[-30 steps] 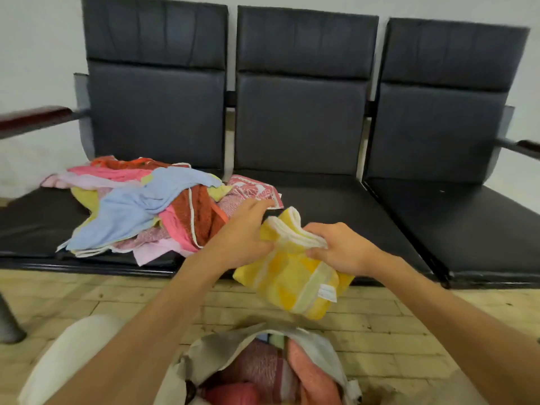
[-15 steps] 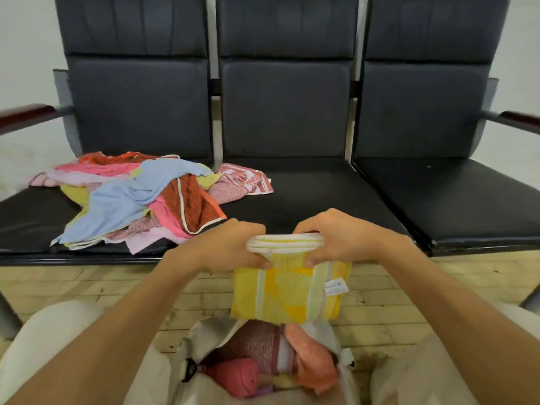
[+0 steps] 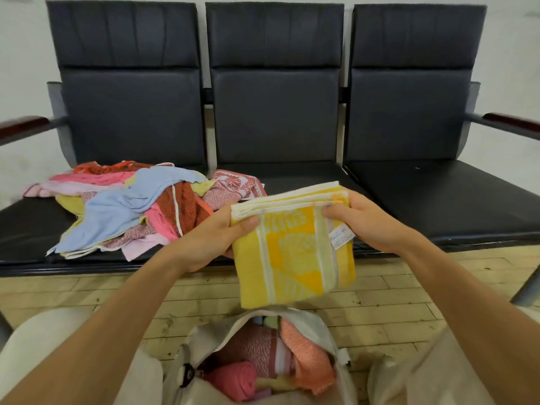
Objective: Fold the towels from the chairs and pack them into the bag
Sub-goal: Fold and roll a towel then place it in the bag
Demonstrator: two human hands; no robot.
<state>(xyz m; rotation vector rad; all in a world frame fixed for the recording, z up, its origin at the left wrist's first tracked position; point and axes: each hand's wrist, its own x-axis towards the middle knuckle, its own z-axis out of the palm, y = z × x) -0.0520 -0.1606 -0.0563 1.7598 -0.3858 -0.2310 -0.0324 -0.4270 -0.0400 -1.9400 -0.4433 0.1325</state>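
A folded yellow towel point(image 3: 295, 252) with pale stripes and a white label hangs in the air above the bag. My left hand point(image 3: 216, 238) grips its upper left corner and my right hand point(image 3: 365, 220) grips its upper right corner. Below it, between my knees, the beige bag point(image 3: 315, 325) stands open, holding several rolled and folded pink, mauve and orange towels point(image 3: 263, 361). A loose pile of towels point(image 3: 131, 203) in blue, pink, red and yellow lies on the left chair seat.
Three joined black chairs point(image 3: 274, 112) stand against a white wall, with wooden armrests at both ends. The middle seat point(image 3: 295, 176) and right seat point(image 3: 438, 194) carry nothing but a corner of the pile. Wooden floor point(image 3: 394, 302) lies under the bag.
Both hands have raised the folded yellow towel and turned its top edge flatter. The towel now hangs a little right of where it was, still over the open bag.
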